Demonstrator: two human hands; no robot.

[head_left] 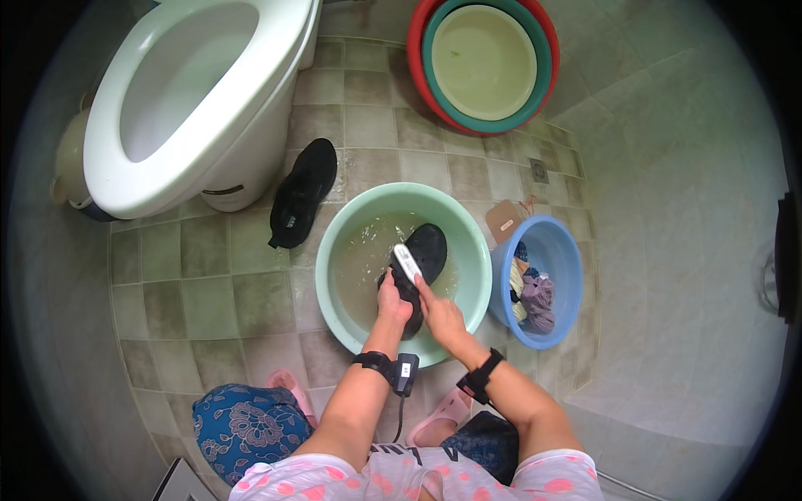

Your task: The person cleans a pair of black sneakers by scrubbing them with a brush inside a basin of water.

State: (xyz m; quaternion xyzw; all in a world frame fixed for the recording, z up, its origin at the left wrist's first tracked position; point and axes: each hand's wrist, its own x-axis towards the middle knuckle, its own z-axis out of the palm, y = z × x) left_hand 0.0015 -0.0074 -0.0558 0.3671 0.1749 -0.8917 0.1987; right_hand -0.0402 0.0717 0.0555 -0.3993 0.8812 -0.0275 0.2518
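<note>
A pale green basin (332,313) of murky water stands on the floor in front of me. Inside it is a black shoe (429,250), tilted with its toe pointing away to the right. My left hand (394,302) is closed on the near left side of this shoe. With my right hand (441,316) I grip a white-handled brush (407,264), which lies across the middle of the shoe. The brush's bristles are hidden from view. A second black shoe (302,196) lies on the wet tiles to the left, beyond the basin.
Right of the basin stands a blue bucket (565,292) holding crumpled clothes (535,296), with a brown flat piece (504,222) behind it. Nested red (415,63) and green (545,67) basins sit at the back. A white toilet (251,142) fills the far left. A drain (539,170) lies back right.
</note>
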